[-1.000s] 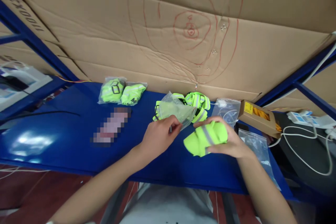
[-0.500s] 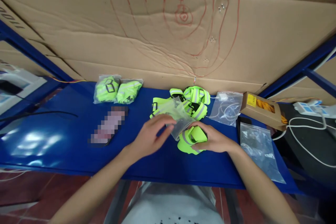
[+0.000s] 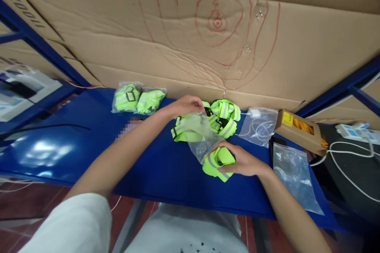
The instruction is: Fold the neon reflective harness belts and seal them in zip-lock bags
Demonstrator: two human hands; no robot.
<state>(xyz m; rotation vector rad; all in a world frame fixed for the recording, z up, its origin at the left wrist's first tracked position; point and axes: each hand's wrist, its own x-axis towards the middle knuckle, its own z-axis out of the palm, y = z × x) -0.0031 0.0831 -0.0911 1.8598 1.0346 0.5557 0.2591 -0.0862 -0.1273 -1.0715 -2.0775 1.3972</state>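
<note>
Bright green cloth (image 3: pixel 218 162) is bunched up in the right hand (image 3: pixel 243 160), low in the middle, over the blue table (image 3: pixel 166 178). The right arm comes up from the bottom right, and the hand points left. Its thumb is on the near side and its fingers are on the far side, squeezing the cloth between them. The left arm reaches long and slanted, up and across the table from the bottom left, with a white sleeve (image 3: pixel 80 221) showing. The left hand (image 3: pixel 190 106) is farther away than the right one. Its fingers are curled in and pressed together, and they seem to pinch the far end of the clear bag (image 3: pixel 203 136), though the tips are blurry. The bag slopes down from there to the green cloth and touches it. Behind the bag lies a pile of green straps (image 3: pixel 225 114).

Half a second ago, the left hand was closer to the body, beside the near part of the bag, with its fingers more open. Now it is up by the pile, and the bag looks more stretched out. The right hand and its cloth are in nearly the same spot by the bag.
</note>
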